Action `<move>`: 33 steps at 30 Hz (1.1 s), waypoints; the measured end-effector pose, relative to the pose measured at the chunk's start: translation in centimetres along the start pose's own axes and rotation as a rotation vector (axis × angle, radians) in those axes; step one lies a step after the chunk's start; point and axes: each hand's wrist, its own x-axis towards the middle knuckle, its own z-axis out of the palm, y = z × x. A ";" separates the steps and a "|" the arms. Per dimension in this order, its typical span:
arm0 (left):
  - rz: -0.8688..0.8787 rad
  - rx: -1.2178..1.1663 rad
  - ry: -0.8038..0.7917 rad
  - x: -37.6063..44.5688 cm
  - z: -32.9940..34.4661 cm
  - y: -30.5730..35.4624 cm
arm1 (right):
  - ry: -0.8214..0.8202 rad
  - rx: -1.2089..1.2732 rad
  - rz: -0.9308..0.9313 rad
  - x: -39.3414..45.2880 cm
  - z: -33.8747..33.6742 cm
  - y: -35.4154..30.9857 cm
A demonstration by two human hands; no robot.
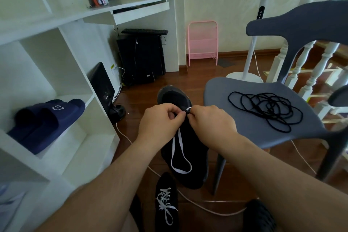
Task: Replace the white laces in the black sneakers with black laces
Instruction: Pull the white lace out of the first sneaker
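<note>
Both hands meet over the held sneaker (185, 143): the left hand (160, 123) has its fingers curled in, pinching the white lace (179, 153) near the toe-end eyelets, while the right hand (211, 125) pinches a short white bit of the same lace that shows just at its fingertips. The step in hand looks to be drawing the white lace out of the last eyelets, and it goes best, I judge, if one hand steadies the upper at the eyelet while the other pulls the lace straight out along its own line, a little at a time, so the tip does not snag and the soft fabric does not bunch. This sneaker is black and soft-sided, toe pointing to 12 o'clock, sitting at the centre of the view; most of its lace already hangs free as a long flat white loop drooping toward 6 o'clock over the tongue. At 6 o'clock, lower down, the second sneaker (166, 199) lies on the wooden floor (233, 181) fully laced in white. At 3 o'clock from the hands the black laces (263, 110) lie in a loose tangle on the seat of a grey chair (250, 132), untouched. At 9 o'clock a white shelf unit (62, 137) holds navy slippers (45, 122).
</note>
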 end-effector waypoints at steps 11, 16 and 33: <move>-0.052 -0.447 -1.117 -0.7 -3.5 -0.3 | -0.023 -0.011 0.052 0.5 -0.3 2.4; -0.202 -0.389 -0.482 -0.2 -2.1 -0.8 | -0.023 0.028 0.049 0.3 -0.6 1.5; -0.108 -0.526 -0.988 -0.5 -1.8 -0.4 | -0.031 -0.018 0.029 0.4 -0.3 2.1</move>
